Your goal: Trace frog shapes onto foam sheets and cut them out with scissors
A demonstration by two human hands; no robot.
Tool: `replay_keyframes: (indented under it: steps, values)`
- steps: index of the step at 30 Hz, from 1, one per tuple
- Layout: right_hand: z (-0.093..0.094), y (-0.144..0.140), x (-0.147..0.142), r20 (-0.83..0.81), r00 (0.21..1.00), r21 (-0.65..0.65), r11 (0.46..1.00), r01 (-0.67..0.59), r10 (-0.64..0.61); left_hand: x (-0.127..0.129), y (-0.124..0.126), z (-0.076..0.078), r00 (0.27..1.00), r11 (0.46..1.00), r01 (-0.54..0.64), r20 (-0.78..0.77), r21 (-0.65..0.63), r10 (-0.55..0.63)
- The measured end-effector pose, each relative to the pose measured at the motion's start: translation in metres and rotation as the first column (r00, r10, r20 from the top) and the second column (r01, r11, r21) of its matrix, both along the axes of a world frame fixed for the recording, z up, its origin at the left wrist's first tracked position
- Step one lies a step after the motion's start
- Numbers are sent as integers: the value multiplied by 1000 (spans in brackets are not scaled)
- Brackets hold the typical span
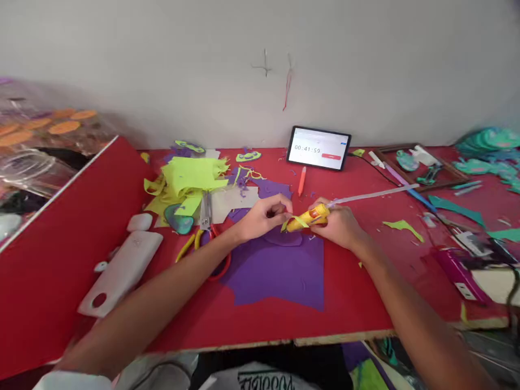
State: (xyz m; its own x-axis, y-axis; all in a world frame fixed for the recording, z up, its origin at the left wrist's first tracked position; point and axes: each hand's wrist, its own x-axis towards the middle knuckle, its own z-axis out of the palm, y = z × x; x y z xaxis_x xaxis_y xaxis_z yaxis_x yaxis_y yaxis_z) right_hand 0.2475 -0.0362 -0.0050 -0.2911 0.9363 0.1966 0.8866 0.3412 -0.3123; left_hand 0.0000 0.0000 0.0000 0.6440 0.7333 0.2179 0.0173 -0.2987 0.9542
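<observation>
Presently we have the yellow glue gun [319, 213] wrapped in our right hand [339, 226], long axis slanting down-left over the purple sheet [280, 276], its front end beside the lime strip [301, 221] apparently pinched in our nearer left hand [264, 216].

Right fingers [325, 230] hide part of the yellow glue gun [307, 218].
</observation>
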Motion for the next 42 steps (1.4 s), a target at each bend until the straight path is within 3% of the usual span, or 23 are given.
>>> replay_keyframes:
  steps: [7,21,29,35,42]
  values:
    - [0,0,-3,22,999,69,997,-46,45,0,-4,4,998,998,62,-28,-33,-63]
    - [0,-1,-4,5,999,67,997,-43,43,1,-2,2,1000,999,9,-7,34,-9]
    - [-6,-1,0,1,1000,36,999,5,-5,-2,0,8,993,992,37,118,-123,-23]
    - [-4,-1,-2,7,1000,31,999,19,-19,-3,2,11,999,992,4,45,-124,2]
    - [0,-2,-3,13,1000,18,1000,-3,3,-1,7,0,999,991,-5,34,-134,9]
